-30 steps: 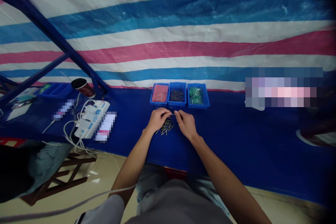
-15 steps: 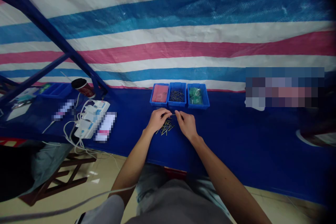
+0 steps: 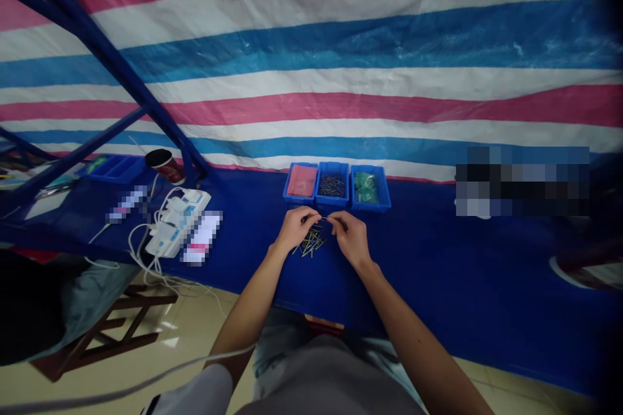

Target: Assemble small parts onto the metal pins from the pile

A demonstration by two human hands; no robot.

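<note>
My left hand [image 3: 296,227] and my right hand [image 3: 351,237] face each other over the blue table, fingertips pinched. A thin nail-like piece [image 3: 324,218] spans the small gap between them, one end in each hand. Its exact kind is too small to make out. Just below, partly behind my left hand, lies a loose pile of thin brass-coloured nail-like pieces [image 3: 311,245]. Beyond my hands stand three blue bins in a row: one with pink packets [image 3: 302,180], one with dark nail-like pieces [image 3: 331,187], one with green packets [image 3: 365,188].
Left on the blue table [image 3: 428,272] are a white power strip [image 3: 178,224] with tangled cables, blurred-out phone-like items and a dark red cup [image 3: 168,167]. A blue metal frame [image 3: 121,81] slants there. Striped sheeting [image 3: 316,107] hangs behind. Another person's leg [image 3: 95,298] shows at left.
The whole view has shifted, with the table and bins sitting slightly lower in the picture. My hands stay together over the pile, and the right fingers have bent a little more around the piece.
</note>
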